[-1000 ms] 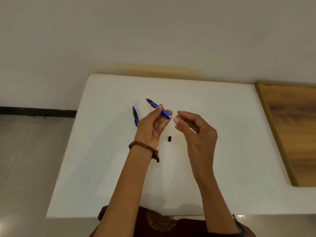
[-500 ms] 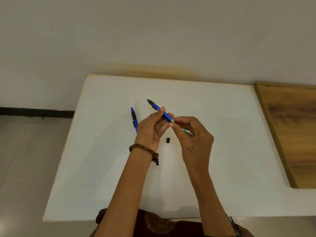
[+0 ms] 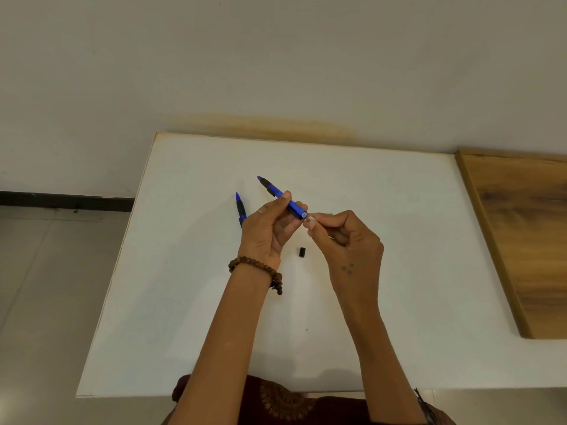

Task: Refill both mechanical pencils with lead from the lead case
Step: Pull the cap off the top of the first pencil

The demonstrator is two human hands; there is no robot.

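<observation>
A white table (image 3: 184, 302) is standing against a pale wall. A blue-and-black pencil (image 3: 240, 207) is lying on it left of centre, its near end hidden behind a hand. A small black cap (image 3: 302, 252) is lying apart from it, nearer the middle. A wooden board (image 3: 527, 240) is covering the table's right end.

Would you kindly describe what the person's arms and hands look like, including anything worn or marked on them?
Both forearms are bare, with no sleeves in view. The left hand has a thin ring on one finger and a brown beaded bracelet at its wrist. The right hand bears a small cluster of dark dots on its back.
</observation>
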